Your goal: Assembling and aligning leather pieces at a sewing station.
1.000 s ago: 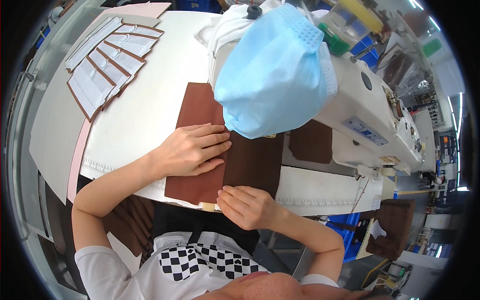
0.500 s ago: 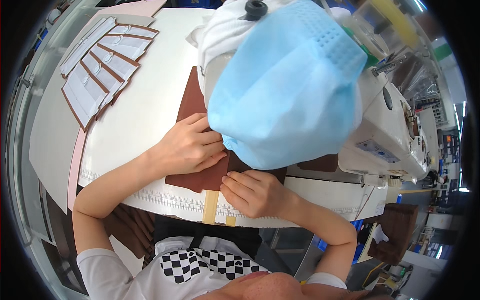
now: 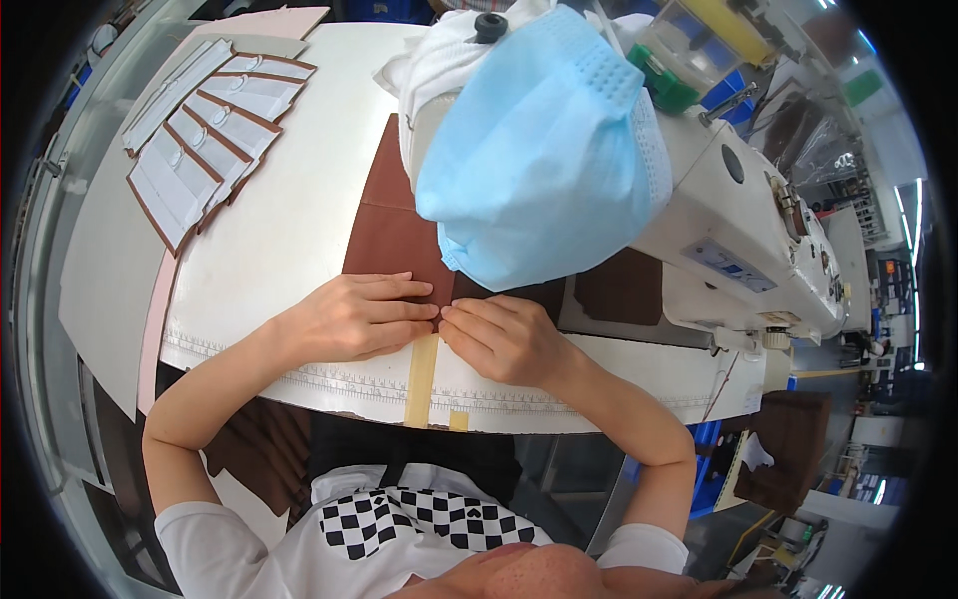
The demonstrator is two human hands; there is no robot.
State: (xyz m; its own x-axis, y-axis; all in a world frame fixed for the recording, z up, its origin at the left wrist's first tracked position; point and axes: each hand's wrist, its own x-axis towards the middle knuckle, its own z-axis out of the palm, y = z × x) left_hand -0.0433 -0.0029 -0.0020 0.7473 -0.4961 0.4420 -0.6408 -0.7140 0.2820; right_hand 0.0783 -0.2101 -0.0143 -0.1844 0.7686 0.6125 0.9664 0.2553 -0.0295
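- The left hand (image 3: 364,316) lies across the near end of a reddish-brown cloth (image 3: 399,235), its fingers outstretched and close together; whether they pinch the edge, I cannot tell.
- The right hand (image 3: 509,339) is just beside it, over the near end of a dark brown cloth (image 3: 547,293), its fingers bent; whether they grip the cloth is likewise hidden.
- The fingertips of both hands come close together where the two browns meet.
- Both cloths lie on the white table (image 3: 269,220), partly beneath a light blue face mask (image 3: 539,150) that hides the near part of a white sewing machine (image 3: 718,190).
- A yellow tape strip (image 3: 420,379) runs from near the fingertips toward the front edge, across a printed ruler scale (image 3: 329,377).
- Another dark brown piece (image 3: 621,290) lies to the right, near the machine.
- White pieces with brown borders (image 3: 205,130) lie overlapping at the far left.
- White cloth (image 3: 439,65) is bunched behind the mask.
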